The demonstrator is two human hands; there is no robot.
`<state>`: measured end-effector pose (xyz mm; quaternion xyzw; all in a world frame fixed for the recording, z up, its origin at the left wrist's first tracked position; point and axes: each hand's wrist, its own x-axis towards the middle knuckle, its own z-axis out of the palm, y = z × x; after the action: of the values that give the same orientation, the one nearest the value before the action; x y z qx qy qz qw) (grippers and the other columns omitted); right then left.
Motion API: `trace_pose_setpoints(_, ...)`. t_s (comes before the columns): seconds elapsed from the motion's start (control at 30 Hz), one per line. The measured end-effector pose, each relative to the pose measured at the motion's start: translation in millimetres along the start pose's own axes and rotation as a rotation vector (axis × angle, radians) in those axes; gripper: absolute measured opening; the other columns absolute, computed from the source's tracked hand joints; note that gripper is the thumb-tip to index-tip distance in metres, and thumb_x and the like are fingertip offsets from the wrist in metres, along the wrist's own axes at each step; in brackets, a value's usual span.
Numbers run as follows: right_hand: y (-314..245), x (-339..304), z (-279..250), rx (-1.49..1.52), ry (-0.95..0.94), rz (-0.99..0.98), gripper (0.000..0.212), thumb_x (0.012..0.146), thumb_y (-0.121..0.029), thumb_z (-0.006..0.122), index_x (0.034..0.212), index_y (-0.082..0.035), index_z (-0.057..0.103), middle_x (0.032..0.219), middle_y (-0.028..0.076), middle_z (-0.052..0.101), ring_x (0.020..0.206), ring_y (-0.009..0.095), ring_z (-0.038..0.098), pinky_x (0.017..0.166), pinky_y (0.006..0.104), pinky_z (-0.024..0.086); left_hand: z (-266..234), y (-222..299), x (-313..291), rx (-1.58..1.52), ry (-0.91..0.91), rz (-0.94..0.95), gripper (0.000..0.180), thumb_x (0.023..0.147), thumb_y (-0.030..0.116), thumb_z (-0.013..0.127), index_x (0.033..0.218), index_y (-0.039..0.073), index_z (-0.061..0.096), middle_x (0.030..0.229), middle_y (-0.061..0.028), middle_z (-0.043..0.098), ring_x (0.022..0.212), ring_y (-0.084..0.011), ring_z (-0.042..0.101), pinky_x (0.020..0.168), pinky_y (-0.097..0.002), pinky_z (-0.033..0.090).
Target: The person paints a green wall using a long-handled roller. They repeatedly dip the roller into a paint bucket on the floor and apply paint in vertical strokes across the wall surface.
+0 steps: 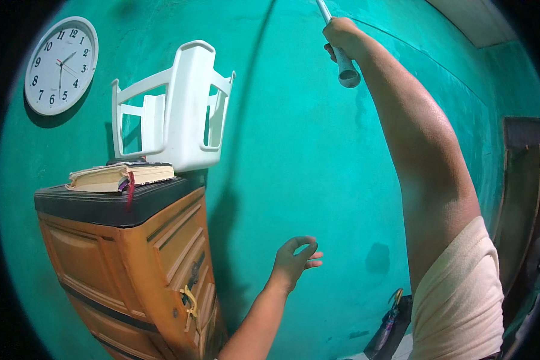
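Note:
My right hand is raised high at the upper right, its fingers wrapped round a pale tubular pole. The pole's round lower end sticks out below my fist, and its upper part runs out of the top of the view. Lower down, in front of the green wall, my left hand hangs in the air, loosely curled and open, with nothing in it. A wooden drawer cabinet is the nearest furniture to it, off to the left and not touched.
On the cabinet's black top lie a thick book with a red ribbon and a white plastic stool, legs up. A round white clock hangs at far left. Dark folded umbrellas lean low at right, near a brown door.

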<state>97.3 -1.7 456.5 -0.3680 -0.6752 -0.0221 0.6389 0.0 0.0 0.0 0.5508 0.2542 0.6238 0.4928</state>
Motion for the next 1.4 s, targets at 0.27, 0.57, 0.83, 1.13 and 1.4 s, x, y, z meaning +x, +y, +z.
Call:
trace_pose_setpoints(0.27,58,-101,7,-0.079,0.015,-0.084,0.046,0.093,-0.007,0.053,0.138,-0.005,0.044,0.083,0.018,0.064,0.059,0.029,0.063,0.045,0.0416,0.052,1,0,-2,-0.11,-0.045,0.049,0.04,0.096,0.014,0.06,0.125,-0.012,0.05,0.12,-0.0192,0.057,0.099,-0.031,0.066,0.081,-0.0408,0.06)
trace_pose_setpoints(0.57,183,-342,37,-0.151,-0.054,0.023,0.072,0.094,-0.005,0.056,0.156,-0.008,0.018,0.091,0.034,0.063,0.082,0.047,0.065,0.072,0.0484,0.051,-16,-14,2,-0.217,0.018,0.085,0.031,0.096,0.015,0.062,0.118,-0.006,0.056,0.112,-0.0138,0.06,0.097,-0.027,0.066,0.079,-0.038,0.059)
trace_pose_setpoints(0.83,272,-574,24,-0.241,-0.181,0.164,0.075,0.09,-0.001,0.06,0.154,-0.002,0.02,0.095,0.032,0.063,0.082,0.046,0.065,0.07,0.0466,0.052,-13,-49,-5,-0.025,0.026,0.054,0.035,0.095,0.018,0.066,0.118,-0.006,0.055,0.114,-0.0152,0.059,0.096,-0.0275,0.066,0.079,-0.0375,0.059)
trace_pose_setpoints(1.13,266,-624,41,0.053,-0.276,0.378,0.071,0.095,-0.009,0.057,0.155,-0.006,0.018,0.074,0.024,0.064,0.062,0.039,0.065,0.058,0.0445,0.05,-17,-57,-22,-0.011,0.103,0.056,0.031,0.093,0.015,0.068,0.115,-0.004,0.056,0.11,-0.0133,0.06,0.095,-0.025,0.065,0.077,-0.0357,0.059)
trace_pose_setpoints(1.4,218,-395,89,0.1,-0.054,0.091,0.071,0.095,-0.009,0.056,0.156,-0.019,0.022,0.081,0.029,0.063,0.067,0.042,0.065,0.06,0.0466,0.048,-32,-49,-25,0.009,0.251,0.21,0.032,0.092,0.013,0.068,0.116,-0.006,0.056,0.121,-0.0171,0.055,0.096,-0.0223,0.064,0.077,-0.0342,0.059)
